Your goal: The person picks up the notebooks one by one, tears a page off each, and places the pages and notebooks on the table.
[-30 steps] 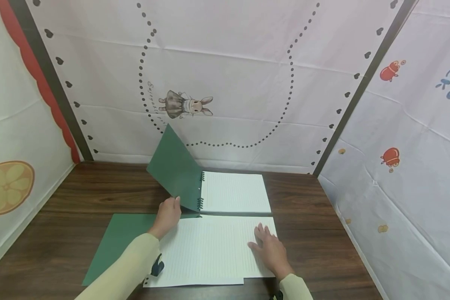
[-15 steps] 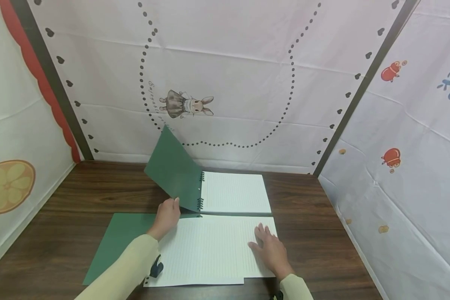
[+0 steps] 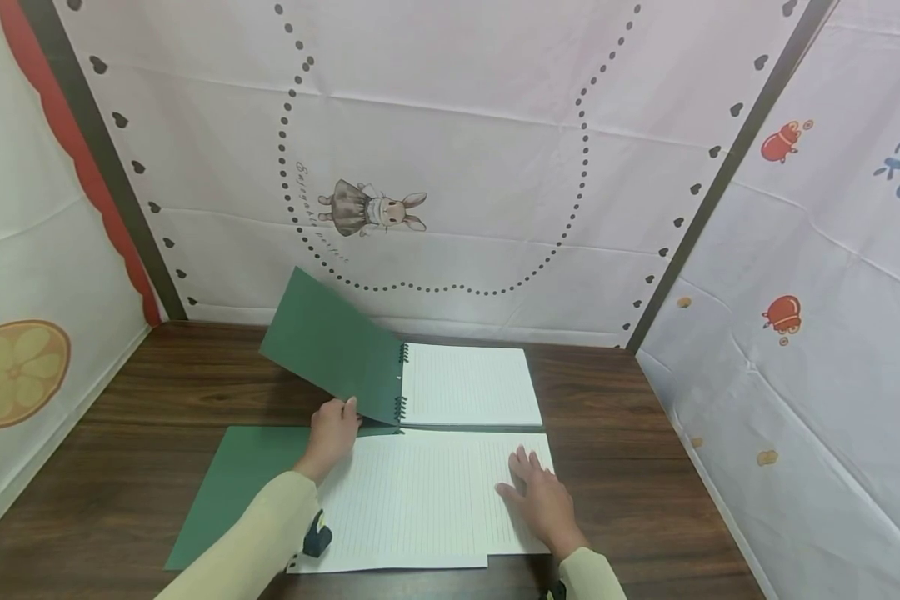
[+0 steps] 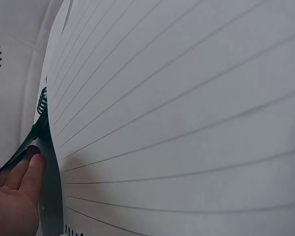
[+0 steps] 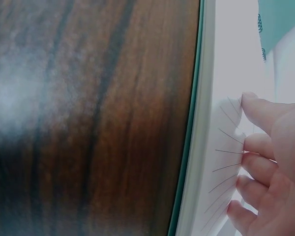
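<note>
Two spiral notebooks with green covers lie one behind the other. My left hand (image 3: 332,437) pinches the near edge of the far notebook's green cover (image 3: 330,354), close to the black spiral (image 3: 401,407). That cover stands tilted up to the left; the far notebook's lined page (image 3: 468,386) faces up. In the left wrist view, fingers lie under the green cover (image 4: 27,142) with the thumb over it. Fingers spread, my right hand (image 3: 543,507) rests on the right side of the near notebook's lined pages (image 3: 420,500). Part of its own green cover (image 3: 228,492) shows at left.
One loose-looking page (image 3: 390,563) pokes out past the near notebook's front edge, with holes at its left corner. The dark wooden table (image 3: 622,467) runs back to a white printed cloth wall (image 3: 457,192). Similar cloth walls flank both sides.
The far notebook's raised cover has tipped further to the left and lower, its top corner dropping. My left hand has barely shifted with it. The right hand has stayed put.
</note>
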Available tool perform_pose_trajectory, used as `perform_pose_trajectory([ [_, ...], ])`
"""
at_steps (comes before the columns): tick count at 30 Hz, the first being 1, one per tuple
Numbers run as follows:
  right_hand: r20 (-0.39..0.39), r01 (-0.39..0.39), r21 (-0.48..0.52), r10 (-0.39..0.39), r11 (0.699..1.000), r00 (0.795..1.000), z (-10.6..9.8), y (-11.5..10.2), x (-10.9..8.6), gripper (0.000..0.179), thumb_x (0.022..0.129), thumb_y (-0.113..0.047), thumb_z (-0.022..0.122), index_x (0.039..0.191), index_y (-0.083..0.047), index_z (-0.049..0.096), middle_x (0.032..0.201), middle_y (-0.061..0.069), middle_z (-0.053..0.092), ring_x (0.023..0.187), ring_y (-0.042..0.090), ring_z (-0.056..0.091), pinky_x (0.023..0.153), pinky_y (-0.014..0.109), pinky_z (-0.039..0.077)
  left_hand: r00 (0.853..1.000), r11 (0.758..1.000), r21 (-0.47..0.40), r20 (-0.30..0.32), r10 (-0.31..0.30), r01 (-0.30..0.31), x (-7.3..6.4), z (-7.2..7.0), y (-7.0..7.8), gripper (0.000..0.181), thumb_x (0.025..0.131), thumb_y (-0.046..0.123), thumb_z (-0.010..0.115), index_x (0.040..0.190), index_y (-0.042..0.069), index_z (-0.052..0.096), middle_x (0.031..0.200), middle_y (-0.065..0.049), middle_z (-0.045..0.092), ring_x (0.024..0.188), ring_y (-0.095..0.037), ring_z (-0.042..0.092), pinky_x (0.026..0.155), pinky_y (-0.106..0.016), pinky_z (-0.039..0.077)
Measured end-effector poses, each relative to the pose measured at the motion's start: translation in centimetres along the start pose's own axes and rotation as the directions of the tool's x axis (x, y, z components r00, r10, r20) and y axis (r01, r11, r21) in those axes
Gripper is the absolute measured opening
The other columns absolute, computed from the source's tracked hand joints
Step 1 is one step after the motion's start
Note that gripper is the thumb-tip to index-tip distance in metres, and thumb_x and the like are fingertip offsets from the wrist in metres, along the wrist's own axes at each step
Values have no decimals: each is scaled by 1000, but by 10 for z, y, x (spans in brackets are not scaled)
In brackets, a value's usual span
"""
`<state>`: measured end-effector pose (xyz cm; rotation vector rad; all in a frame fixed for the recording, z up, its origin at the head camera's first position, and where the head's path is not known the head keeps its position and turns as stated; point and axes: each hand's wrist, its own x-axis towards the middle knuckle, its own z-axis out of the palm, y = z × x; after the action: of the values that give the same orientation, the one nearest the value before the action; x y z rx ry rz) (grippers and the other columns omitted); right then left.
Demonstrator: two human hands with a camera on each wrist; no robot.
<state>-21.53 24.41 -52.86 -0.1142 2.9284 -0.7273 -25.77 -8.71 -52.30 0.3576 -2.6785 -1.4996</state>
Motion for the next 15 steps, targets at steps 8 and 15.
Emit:
perform_pose_trajectory([
  [8,-7,7,1,-7,1000,1000,1,2,0,66,90,-38,66,145,-8,45,151,20,39,137,43,40,107,63,33,999,994,-101,35,-36,40,-2,2,-9,36,107,25,32,76,5,33,81,-20,53,116,-39,60,71,-33,45],
  [15,-3,15,2,-15,1000,1000,1,3,0,65,90,-37,66,145,-8,45,152,18,39,139,41,39,108,62,33,998,987,-154,47,-46,53,-5,3,-12,37,107,27,31,79,4,33,96,-28,57,118,-38,59,97,-50,49],
])
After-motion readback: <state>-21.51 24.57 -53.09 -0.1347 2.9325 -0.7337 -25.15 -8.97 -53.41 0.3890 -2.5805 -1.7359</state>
